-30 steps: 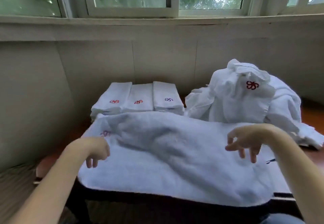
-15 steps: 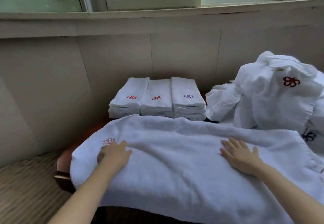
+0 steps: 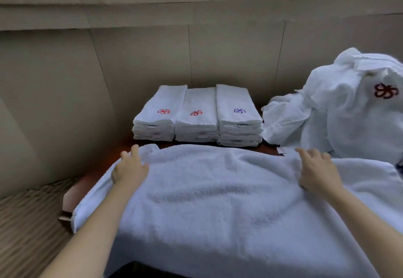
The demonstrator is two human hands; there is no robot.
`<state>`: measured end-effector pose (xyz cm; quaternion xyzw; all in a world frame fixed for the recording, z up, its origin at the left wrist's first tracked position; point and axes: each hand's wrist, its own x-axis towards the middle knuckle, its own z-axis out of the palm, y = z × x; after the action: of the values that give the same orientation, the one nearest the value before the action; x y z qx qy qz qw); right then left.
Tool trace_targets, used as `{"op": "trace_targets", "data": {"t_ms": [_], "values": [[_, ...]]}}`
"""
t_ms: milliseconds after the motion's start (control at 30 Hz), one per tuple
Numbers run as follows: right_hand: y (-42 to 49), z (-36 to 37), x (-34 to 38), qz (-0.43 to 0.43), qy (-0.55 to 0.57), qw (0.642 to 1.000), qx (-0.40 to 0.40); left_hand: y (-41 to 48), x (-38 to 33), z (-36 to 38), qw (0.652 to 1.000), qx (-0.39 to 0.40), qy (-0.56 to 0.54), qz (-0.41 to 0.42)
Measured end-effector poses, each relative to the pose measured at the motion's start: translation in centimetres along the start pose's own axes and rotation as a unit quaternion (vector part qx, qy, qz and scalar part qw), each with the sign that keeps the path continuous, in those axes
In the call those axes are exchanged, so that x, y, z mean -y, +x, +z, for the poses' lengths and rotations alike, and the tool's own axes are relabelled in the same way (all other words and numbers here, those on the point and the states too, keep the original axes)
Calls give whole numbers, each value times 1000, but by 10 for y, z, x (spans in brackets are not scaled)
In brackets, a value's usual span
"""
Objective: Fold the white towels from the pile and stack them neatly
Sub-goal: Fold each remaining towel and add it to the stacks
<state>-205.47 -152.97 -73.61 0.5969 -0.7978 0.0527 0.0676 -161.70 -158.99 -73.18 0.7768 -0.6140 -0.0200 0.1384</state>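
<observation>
White terry towel (image 3: 218, 201) spread flat, nap fluffy, draped over near and left edges of reddish wooden surface (image 3: 91, 182). Left hand (image 3: 128, 170) and right hand (image 3: 316, 173) rest palms-down at towel's far edge, fingers straight, slightly spread, gripping nothing. Behind: three squared stacks of folded towels (image 3: 197, 115), red and purple embroidered emblems, against beige wall. Rumpled towel pile (image 3: 340, 107) far right, just beside stacks. Narrow bare strip between spread towel and stacks.
</observation>
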Motion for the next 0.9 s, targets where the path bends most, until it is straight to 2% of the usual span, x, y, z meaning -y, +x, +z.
{"op": "trace_targets", "data": {"t_ms": [133, 267, 367, 433, 500, 567, 633, 700, 733, 833, 867, 900], "values": [[10, -6, -1, 23, -17, 997, 65, 12, 7, 2, 998, -2, -3, -60], [14, -14, 11, 8, -62, 994, 86, 15, 10, 11, 996, -64, -14, -54], [13, -21, 16, 45, -15, 995, 91, 24, 12, 6, 979, -128, -138, -78], [14, -26, 14, 82, 67, 994, 8, 35, 12, -7, 937, -152, -304, -76], [13, -35, 16, 99, 154, 974, -131, 42, 8, -25, 858, -141, -491, -59], [13, -45, 20, 70, 204, 944, -249, 42, 5, -44, 785, -119, -607, -44], [16, -53, 22, 37, 234, 930, -281, 39, 6, -58, 699, -90, -709, -42], [13, -52, 24, 24, 228, 940, -251, 35, 13, -63, 593, -42, -800, -81], [10, -47, 24, 24, 206, 952, -223, 31, 18, -61, 572, -17, -813, -107], [-4, -23, 26, 19, 63, 994, -86, 23, 42, -49, 561, 26, -806, -188], [-8, -16, 27, 11, 16, 998, -56, 19, 49, -48, 562, 26, -796, -223], [-11, -13, 28, 12, -10, 999, -50, 16, 56, -49, 580, 13, -772, -258]]}}
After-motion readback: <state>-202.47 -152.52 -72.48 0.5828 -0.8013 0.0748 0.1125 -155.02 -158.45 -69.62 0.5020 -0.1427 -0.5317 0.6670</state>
